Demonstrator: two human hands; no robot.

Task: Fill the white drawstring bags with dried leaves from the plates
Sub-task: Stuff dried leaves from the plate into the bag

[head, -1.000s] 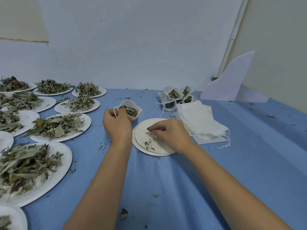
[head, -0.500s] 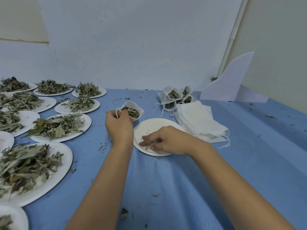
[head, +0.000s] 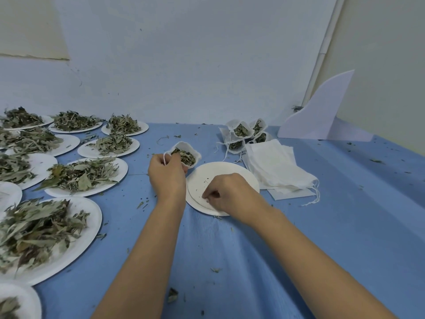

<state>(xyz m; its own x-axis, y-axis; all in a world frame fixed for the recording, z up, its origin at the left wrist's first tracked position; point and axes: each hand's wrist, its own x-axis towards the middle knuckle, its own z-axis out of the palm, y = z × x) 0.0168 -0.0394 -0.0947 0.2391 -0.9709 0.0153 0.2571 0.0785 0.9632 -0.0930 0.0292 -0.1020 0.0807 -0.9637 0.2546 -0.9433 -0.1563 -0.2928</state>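
Note:
My left hand (head: 166,174) grips the near rim of a white drawstring bag (head: 186,153) that stands open and holds dried leaves. Just right of it lies a nearly bare white paper plate (head: 234,171) with only crumbs on it. My right hand (head: 226,194) rests on this plate's near part, fingers curled and pinched together over small leaf bits; what they hold is too small to see. Several plates heaped with dried leaves (head: 85,174) cover the left side of the blue table.
Several filled bags (head: 243,133) stand at the back, beside a flat stack of unfilled white bags (head: 276,166). A white foam board piece (head: 319,113) leans in the far right corner. Leaf crumbs are scattered over the blue cloth (head: 345,226).
My right hand slid from the plate's middle toward its near edge, sweeping the crumbs together, and its fingers have curled in. My left hand and the bag stayed almost in place.

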